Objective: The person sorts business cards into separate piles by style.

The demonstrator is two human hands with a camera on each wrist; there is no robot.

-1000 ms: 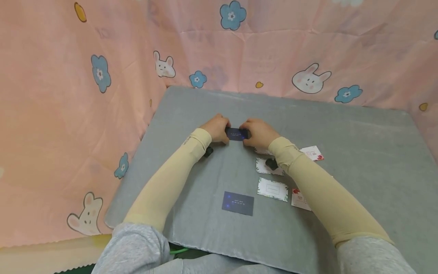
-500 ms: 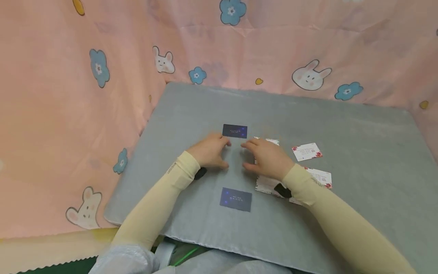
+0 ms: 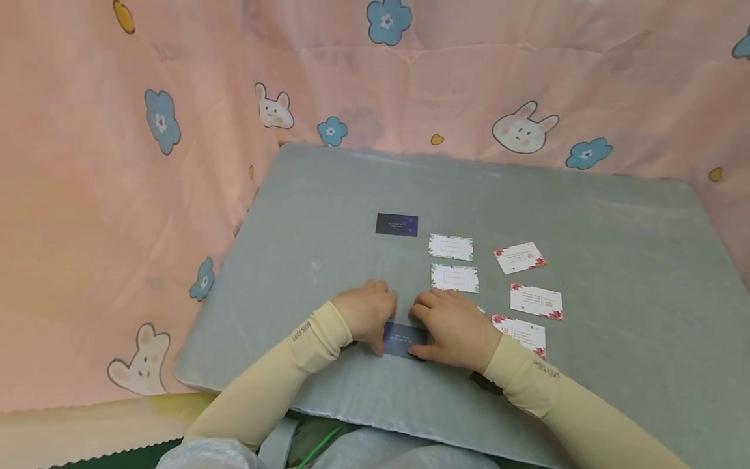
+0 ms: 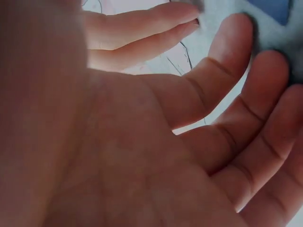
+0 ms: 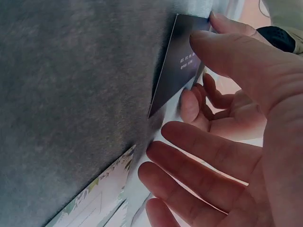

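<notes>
A dark blue printed card [image 3: 404, 340] lies near the front of the grey table, between my two hands. My left hand [image 3: 366, 314] is at its left edge, thumb toward me and fingers beyond. The left wrist view shows those fingers loosely bent, with a blue corner of the card [image 4: 274, 9] past their tips. My right hand [image 3: 454, 329] is at the right edge, its thumb overlapping the card [image 5: 175, 66] in the right wrist view and its other fingers spread loosely. A second dark card [image 3: 396, 225] lies farther back.
White leaf-bordered cards [image 3: 450, 247] [image 3: 454, 278] form a column right of the dark cards, one mostly hidden by my right hand. Farther right lie three white cards with red flowers [image 3: 520, 258] [image 3: 536, 301] [image 3: 521, 335]. A pink curtain [image 3: 410, 85] hangs behind the table [image 3: 615, 260].
Both hands have let go of the far dark card, which stays flat on the table. They have moved toward me to the nearer dark card, uncovering the white cards.
</notes>
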